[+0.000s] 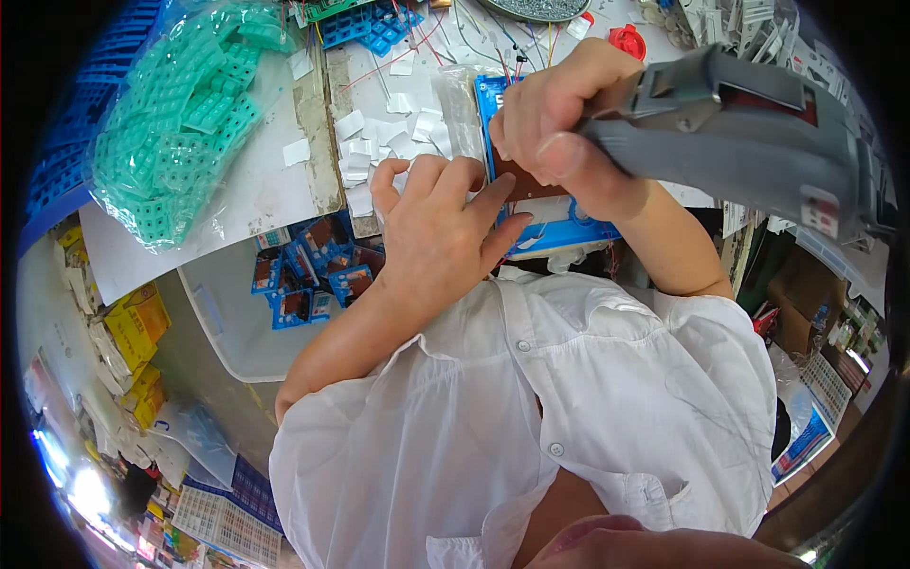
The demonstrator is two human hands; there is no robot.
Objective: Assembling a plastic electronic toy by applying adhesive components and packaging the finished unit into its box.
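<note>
My left hand (431, 223) lies at the left edge of a blue-framed panel (580, 232) with a brown middle. Its fingers are bent and apart, with thumb and index fingertip against the panel's edge and nothing plainly in the grip. Above the panel, my right hand (573, 133) is closed around the narrow end of a bulky grey device (749, 137), whose exact kind I cannot make out. Small white paper squares (365, 152) lie scattered beside the left hand's fingertips. A clear plastic bag (460, 109) sits along the panel's left side.
At the left, a clear bag of green moulded pieces (185, 142) covers part of the table. Below the table edge, a translucent bin (223, 327) holds several small blue-and-brown panels (308, 270). Thin wires, a dark round dish (540, 8) and a red cap (627, 41) are at the back.
</note>
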